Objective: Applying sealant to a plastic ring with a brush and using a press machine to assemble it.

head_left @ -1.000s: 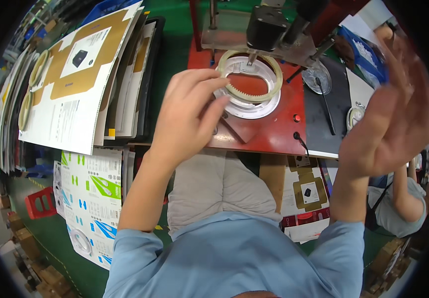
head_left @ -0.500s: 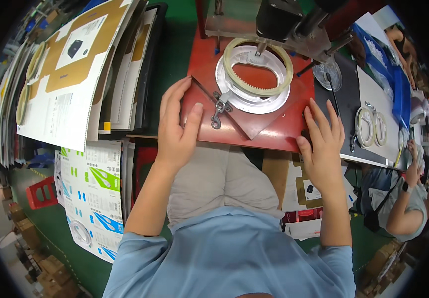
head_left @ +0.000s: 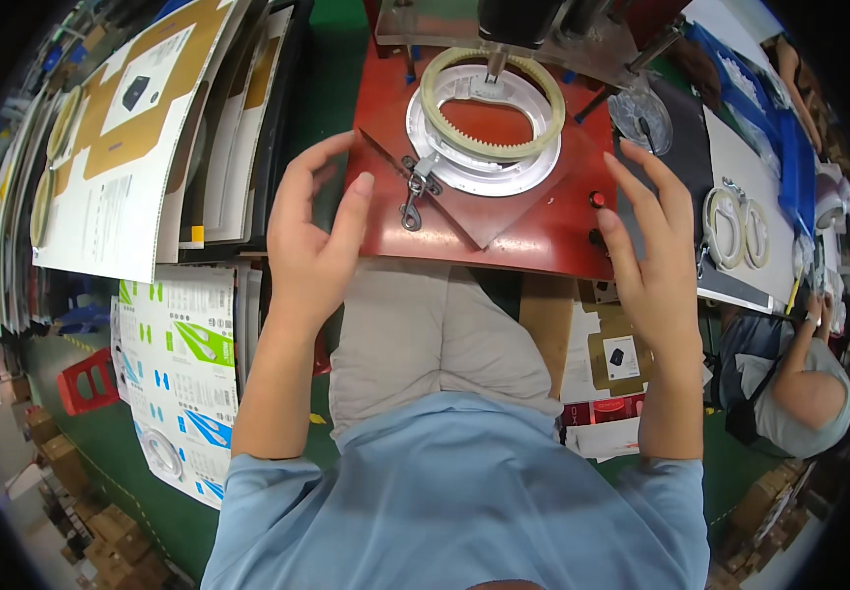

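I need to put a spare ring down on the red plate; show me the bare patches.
Bare red plate lies along the near edge, between the toggle clamp and the red button. A narrow strip lies under the left hand, left of the clamp. The centre is crowded: toothed ring on its white fixture. The right hand covers the right edge.
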The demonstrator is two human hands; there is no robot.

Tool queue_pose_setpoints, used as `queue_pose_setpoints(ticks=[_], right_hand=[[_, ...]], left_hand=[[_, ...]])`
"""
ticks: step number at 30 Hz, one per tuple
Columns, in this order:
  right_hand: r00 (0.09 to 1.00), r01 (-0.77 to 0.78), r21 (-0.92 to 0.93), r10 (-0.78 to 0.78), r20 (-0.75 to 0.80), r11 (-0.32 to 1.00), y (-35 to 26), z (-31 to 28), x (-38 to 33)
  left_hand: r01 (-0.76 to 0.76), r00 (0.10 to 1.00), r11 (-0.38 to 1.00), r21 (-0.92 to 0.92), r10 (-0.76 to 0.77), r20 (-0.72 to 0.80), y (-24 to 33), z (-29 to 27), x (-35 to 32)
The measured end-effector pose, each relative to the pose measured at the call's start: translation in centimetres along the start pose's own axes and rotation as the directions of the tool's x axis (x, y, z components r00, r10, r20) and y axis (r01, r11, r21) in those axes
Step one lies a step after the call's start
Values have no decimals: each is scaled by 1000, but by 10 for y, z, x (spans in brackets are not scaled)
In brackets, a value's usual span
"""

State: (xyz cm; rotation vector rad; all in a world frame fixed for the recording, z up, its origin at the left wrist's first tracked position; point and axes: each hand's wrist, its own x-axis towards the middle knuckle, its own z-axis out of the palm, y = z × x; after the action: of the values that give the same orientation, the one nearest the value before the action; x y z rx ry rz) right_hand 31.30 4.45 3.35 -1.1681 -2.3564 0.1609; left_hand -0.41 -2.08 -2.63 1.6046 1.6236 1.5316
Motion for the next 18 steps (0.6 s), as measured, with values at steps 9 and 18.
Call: queue_pose_setpoints(ticks=[9,18], right_hand=[[966,218,189,-184,-180,958,-12,34,42],[962,259,90,-248,-115,962,-3,48,52]], left_hand=[[-461,887,832,309,429,169,47,18,37],[-556,826,760,337,461,324,47,35,48]])
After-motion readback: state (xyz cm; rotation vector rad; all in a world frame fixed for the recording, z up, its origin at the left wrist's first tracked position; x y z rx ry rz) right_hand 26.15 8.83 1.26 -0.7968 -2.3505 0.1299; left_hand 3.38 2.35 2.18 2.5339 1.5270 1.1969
